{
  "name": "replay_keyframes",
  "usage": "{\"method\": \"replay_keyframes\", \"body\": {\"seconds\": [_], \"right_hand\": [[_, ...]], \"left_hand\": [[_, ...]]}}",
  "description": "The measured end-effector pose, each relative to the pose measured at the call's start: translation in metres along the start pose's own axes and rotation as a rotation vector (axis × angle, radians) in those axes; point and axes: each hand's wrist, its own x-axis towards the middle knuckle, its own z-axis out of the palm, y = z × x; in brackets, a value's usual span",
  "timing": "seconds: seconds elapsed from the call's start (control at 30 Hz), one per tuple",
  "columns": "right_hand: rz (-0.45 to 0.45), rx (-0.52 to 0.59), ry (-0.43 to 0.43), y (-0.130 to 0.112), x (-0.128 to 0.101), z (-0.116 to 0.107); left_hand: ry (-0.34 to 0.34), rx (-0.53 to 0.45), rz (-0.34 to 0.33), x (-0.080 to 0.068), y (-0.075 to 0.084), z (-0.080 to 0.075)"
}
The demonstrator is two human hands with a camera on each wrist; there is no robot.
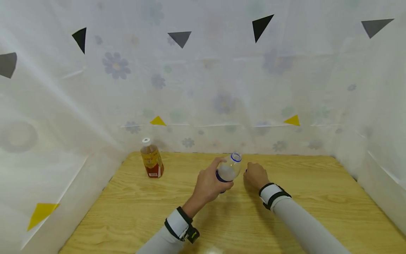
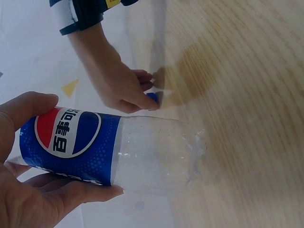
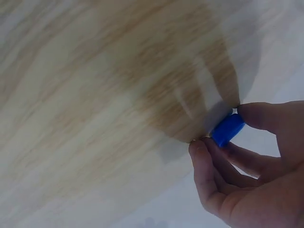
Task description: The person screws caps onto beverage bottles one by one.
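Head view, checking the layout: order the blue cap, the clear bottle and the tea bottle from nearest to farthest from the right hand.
1. Blue cap, pinched in the right hand itself.
2. Clear bottle, just to its left, gripped by the left hand.
3. Tea bottle, standing far left at the table's back.

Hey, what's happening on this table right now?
A person's left hand grips a clear plastic Pepsi bottle with a blue label, tilted above the light wooden table, its mouth uncapped. The right hand pinches a small blue bottle cap just beside it, low over the wood. A capped amber tea bottle with a red and yellow label stands untouched at the back left.
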Motion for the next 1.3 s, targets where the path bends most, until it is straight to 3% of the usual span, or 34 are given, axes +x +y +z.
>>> {"method": "replay_keyframes", "body": {"seconds": [0.2, 0.4, 0.63, 0.9, 1.3], "right_hand": [[-0.011, 0.066, 0.032, -0.003, 0.007, -0.011], [-0.097, 0.135, 0.123, -0.019, 0.009, -0.052], [-0.175, 0.207, 0.241, -0.030, -0.010, -0.085], [-0.198, 0.203, 0.279, -0.024, -0.042, -0.067], [-0.117, 0.224, 0.130, -0.024, -0.061, -0.053]], "left_hand": [[-0.005, -0.002, 0.007, 0.000, 0.000, 0.001], [0.000, -0.002, 0.011, 0.000, 0.000, 0.000], [0.007, -0.001, 0.023, 0.000, -0.003, 0.001], [-0.004, -0.004, 0.023, -0.002, -0.002, 0.001], [-0.016, 0.000, 0.019, -0.002, -0.001, 0.001]]}}
